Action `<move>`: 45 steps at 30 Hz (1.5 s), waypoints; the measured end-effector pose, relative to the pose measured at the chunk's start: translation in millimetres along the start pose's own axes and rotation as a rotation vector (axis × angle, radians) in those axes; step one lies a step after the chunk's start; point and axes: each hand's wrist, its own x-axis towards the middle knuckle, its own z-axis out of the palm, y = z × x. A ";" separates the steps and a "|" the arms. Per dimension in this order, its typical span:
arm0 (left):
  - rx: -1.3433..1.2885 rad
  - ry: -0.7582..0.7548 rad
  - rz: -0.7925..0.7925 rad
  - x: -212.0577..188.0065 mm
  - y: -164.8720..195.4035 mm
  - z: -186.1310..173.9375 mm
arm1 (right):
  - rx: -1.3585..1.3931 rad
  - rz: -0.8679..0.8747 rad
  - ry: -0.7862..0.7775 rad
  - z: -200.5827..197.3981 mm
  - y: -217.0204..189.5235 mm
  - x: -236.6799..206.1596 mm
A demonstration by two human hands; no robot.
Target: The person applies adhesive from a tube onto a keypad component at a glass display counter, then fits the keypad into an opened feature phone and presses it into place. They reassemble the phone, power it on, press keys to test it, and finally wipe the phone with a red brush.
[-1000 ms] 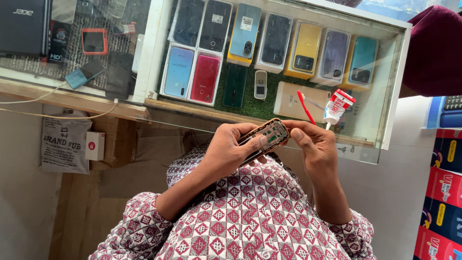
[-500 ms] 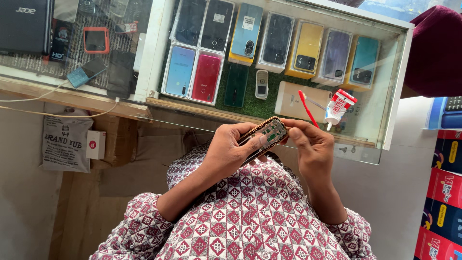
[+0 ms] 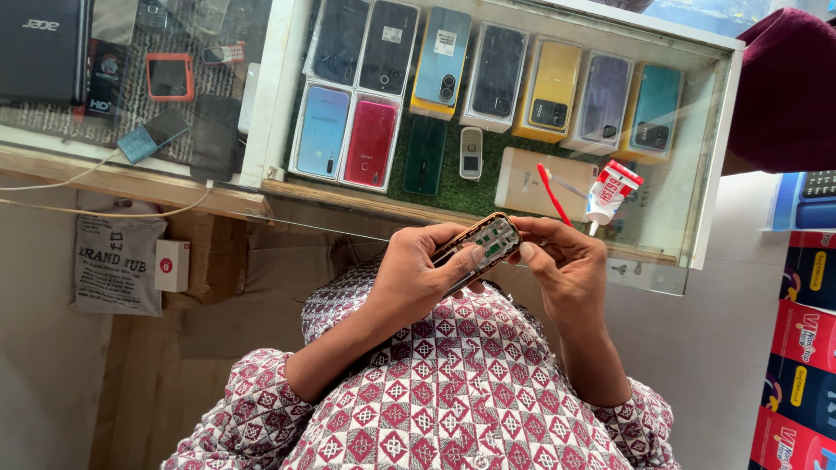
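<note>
Left hand: the left hand [image 3: 416, 280] wraps the lower end of the opened small phone [image 3: 482, 246], its fingers curled under the body and its thumb lying along the near edge, so the fingers pinch the phone.
Right hand: the right hand [image 3: 564, 265] holds the upper end of the same phone, fingers bent in around its far end and thumb pressing at the edge beside the exposed green board.
Phone: a small gold-rimmed handset with its cover off and a green circuit board showing, tilted, held in the air between both hands just in front of the glass tabletop [image 3: 662, 261].
On the glass: a red-handled toothbrush [image 3: 551, 193] and a red-and-white glue tube [image 3: 609, 191] lie just beyond the right hand, near each other.
Under the glass: rows of phones and phone boxes on green matting, among them a red phone [image 3: 371, 143], a light blue phone [image 3: 321, 131], a yellow box [image 3: 547, 103] and a small grey keypad phone [image 3: 470, 154].
Sleeves: both forearms come out of a maroon-and-white patterned shirt [image 3: 453, 409].
Right edge: stacked red and blue cartons [image 3: 803, 348].
</note>
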 end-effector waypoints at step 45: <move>0.257 -0.016 -0.034 11.0 6.4 -7.0 | -0.011 0.209 -0.175 5.5 10.6 18.8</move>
